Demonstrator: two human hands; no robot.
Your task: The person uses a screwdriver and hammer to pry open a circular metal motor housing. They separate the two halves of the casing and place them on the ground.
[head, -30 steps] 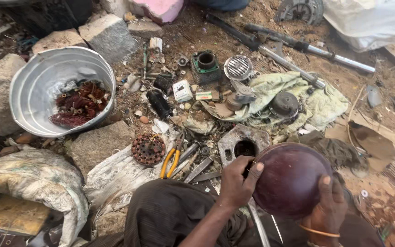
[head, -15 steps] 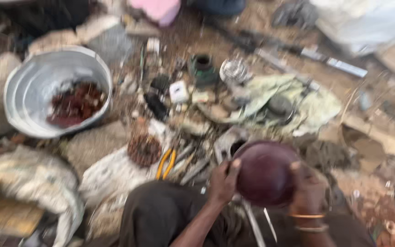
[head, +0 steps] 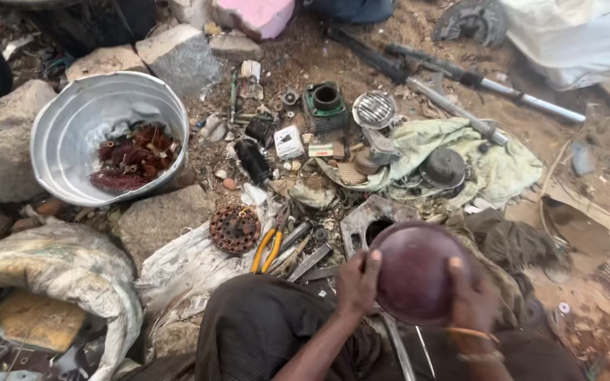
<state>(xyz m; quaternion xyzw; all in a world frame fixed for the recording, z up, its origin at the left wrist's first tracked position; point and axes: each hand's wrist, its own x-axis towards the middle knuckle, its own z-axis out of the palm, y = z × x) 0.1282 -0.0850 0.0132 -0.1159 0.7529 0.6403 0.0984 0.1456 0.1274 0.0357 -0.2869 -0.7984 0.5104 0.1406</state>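
Both of my hands hold a round dark-maroon metal dome (head: 414, 271) low in the middle of the head view. My left hand (head: 356, 282) grips its left rim, thumb on top. My right hand (head: 471, 300), with a bangle at the wrist, grips the right rim. Just beyond the dome lies a grey metal casing with a round hole (head: 370, 227). Yellow-handled pliers (head: 268, 247) and a rusty round winding core (head: 234, 228) lie to the left, on a pale sack.
A metal basin (head: 72, 116) with reddish copper scraps stands at the left among big stones (head: 164, 219). A green rag (head: 488, 166) carries engine parts; long metal rods (head: 460, 77) lie behind it. A stuffed sack (head: 58, 271) sits at bottom left.
The view shook and swung, then steadied. My hands keep hold of the dome; my left hand has shifted from its top edge down to its left rim.
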